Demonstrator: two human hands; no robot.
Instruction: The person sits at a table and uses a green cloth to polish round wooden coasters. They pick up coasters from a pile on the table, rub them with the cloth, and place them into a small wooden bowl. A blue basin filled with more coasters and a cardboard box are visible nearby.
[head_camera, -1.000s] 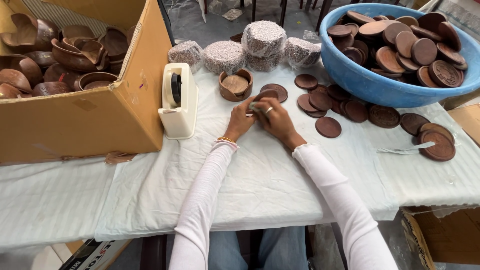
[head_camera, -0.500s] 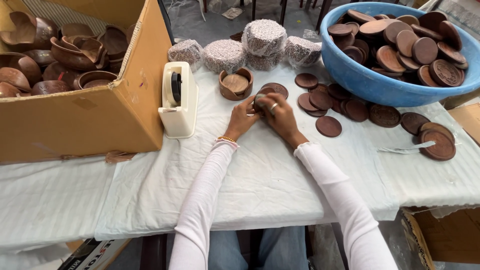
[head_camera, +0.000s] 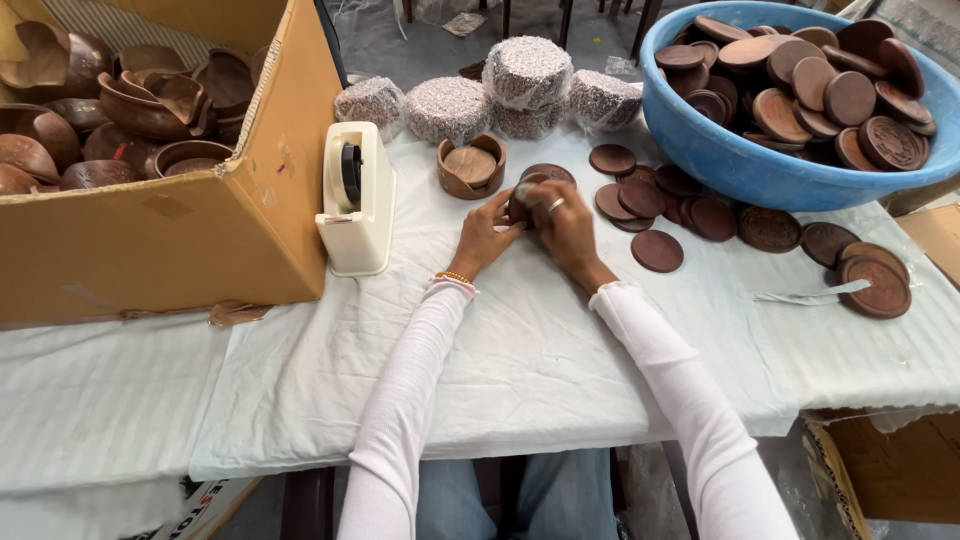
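Note:
My left hand and my right hand meet over the white cloth and together grip a small stack of round brown wooden coasters. The stack is mostly hidden by my fingers. A ring shows on my right hand and a bracelet sits at my left wrist. Just behind the hands stands a brown wooden coaster holder with a disc in it. More loose coasters lie on the cloth to the right.
A cream tape dispenser stands left of my hands. A cardboard box of wooden bowls fills the left. A blue tub of coasters sits at the back right. Several foam-wrapped round bundles stand behind.
Both hands stay together on the coaster stack; the fingers have shifted slightly around it, the right hand now covering more of the top.

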